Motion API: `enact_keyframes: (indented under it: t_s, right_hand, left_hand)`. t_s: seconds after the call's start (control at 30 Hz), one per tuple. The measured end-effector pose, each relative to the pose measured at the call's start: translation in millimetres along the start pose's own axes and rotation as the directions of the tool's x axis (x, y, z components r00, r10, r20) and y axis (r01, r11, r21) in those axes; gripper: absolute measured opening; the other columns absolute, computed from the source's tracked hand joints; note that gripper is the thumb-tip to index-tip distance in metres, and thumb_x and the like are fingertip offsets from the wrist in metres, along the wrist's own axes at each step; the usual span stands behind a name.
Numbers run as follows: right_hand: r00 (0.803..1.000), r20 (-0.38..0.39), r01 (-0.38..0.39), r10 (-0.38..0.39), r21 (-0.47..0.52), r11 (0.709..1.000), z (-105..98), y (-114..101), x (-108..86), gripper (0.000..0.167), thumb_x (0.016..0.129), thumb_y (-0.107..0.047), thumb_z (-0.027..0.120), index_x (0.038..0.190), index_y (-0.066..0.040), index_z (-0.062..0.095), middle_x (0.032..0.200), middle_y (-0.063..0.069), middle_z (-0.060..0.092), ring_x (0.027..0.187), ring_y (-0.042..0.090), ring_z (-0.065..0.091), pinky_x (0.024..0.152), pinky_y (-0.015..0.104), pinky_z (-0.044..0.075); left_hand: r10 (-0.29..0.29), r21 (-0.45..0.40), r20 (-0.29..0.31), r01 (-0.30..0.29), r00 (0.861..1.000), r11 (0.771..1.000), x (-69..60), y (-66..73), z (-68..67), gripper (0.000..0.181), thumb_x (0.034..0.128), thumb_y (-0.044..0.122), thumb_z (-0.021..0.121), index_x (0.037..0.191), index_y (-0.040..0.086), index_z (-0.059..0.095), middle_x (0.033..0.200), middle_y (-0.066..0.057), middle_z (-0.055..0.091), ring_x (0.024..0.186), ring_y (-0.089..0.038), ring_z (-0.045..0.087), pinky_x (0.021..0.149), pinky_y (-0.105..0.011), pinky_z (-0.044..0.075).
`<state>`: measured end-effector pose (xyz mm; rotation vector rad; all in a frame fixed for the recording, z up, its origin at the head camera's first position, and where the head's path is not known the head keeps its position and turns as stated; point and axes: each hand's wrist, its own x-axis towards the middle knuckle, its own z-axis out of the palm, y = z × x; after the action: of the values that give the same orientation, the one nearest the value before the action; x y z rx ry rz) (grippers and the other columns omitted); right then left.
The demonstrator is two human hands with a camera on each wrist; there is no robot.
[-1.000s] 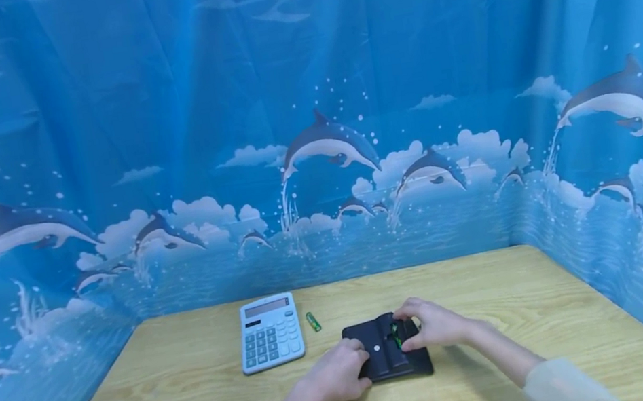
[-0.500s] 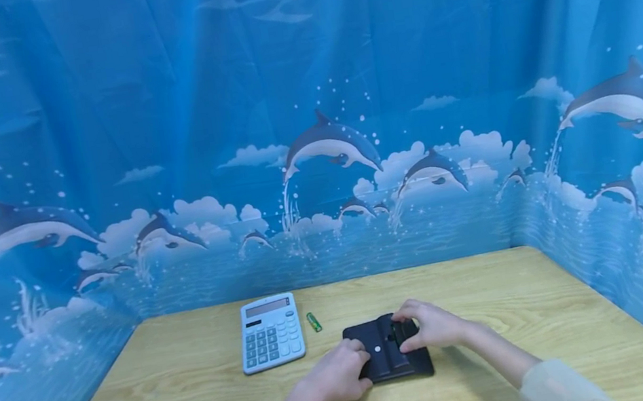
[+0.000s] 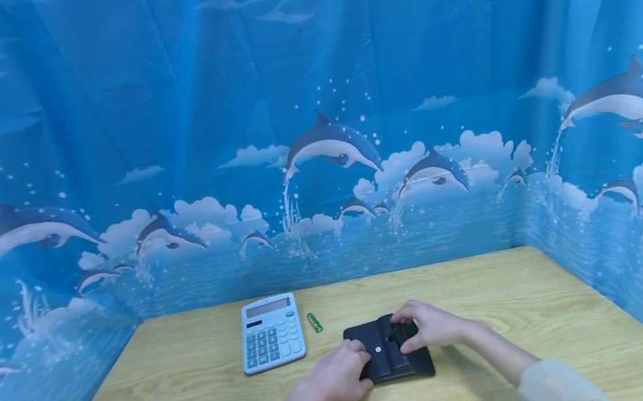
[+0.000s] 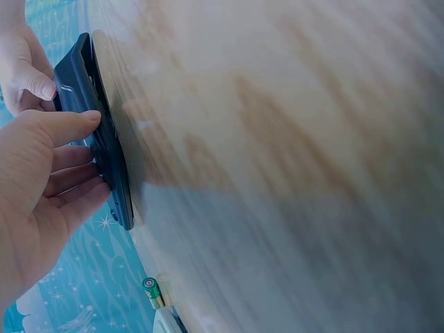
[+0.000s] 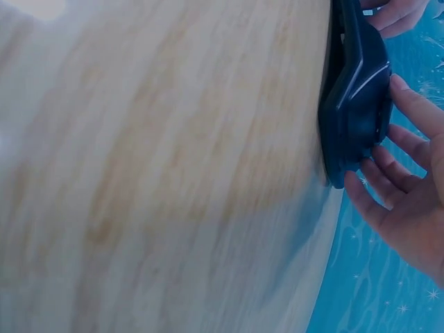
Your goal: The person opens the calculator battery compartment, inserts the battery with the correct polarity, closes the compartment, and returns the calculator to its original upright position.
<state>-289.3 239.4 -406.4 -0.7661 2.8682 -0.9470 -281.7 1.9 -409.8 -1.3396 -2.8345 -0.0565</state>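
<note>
Between your two hands, the black device [image 3: 387,353] rests on the table [image 3: 480,277]: your left hand [image 3: 339,370] grips its edge between thumb and fingers, while your right hand [image 3: 438,324] bends thumb and forefinger over its recess [image 3: 403,333], whether pinching anything there cannot be told. You would likely do best bracing with the left grip and pressing evenly with the right fingertips, not twisting. Between your grips, its dark, faintly glossy body shows a raised ridge and one pale round dot.
</note>
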Motion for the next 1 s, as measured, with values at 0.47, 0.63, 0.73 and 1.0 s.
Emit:
enact_keyframes:
  t_s: [0.47,0.63,0.73,1.0]
  right_hand:
    - [0.995,0.032,-0.095,0.092,0.099,0.991,3.0,-0.3,2.3,0.055,0.073,-0.023,0.078,0.119,0.0,0.057,0.094,0.004,0.05,0.088,0.021,0.048,0.077,0.041,0.043]
    - [0.994,0.035,-0.106,0.103,0.113,0.988,2.9,-3.1,1.8,0.055,0.074,-0.02,0.078,0.118,0.002,0.056,0.09,0.004,0.048,0.085,0.02,0.047,0.074,0.038,0.043]
    - [0.994,0.035,-0.103,0.099,0.123,0.987,2.7,-3.7,1.7,0.054,0.074,-0.019,0.078,0.118,0.003,0.056,0.09,0.005,0.048,0.085,0.021,0.046,0.074,0.039,0.042]
    - [0.996,0.018,-0.094,0.093,0.146,0.985,2.5,1.8,-1.2,0.056,0.075,-0.018,0.077,0.12,0.005,0.054,0.094,0.006,0.052,0.088,0.022,0.05,0.077,0.04,0.044]
  left_hand:
    - [-0.008,-0.026,0.003,0.008,1.0,1.0,0.7,-0.7,2.5,0.037,0.08,0.03,0.071,0.11,0.008,0.067,0.105,0.0,0.059,0.097,-0.01,0.053,0.085,-0.024,0.047]
    - [-0.006,-0.025,0.003,0.006,1.0,1.0,0.4,-0.7,2.4,0.038,0.0799,0.03,0.071,0.11,0.008,0.067,0.105,0.0,0.059,0.096,-0.01,0.053,0.085,-0.023,0.047]
    - [-0.004,-0.02,-0.002,0.004,1.0,1.0,0.6,-0.8,2.5,0.038,0.0799,0.03,0.072,0.11,0.008,0.067,0.105,0.001,0.059,0.096,-0.01,0.053,0.085,-0.023,0.047]
    - [0.005,-0.006,-0.018,-0.005,1.0,1.0,-0.3,-1.2,2.7,0.037,0.0796,0.03,0.072,0.109,0.009,0.067,0.104,0.001,0.058,0.095,-0.009,0.053,0.084,-0.022,0.046]
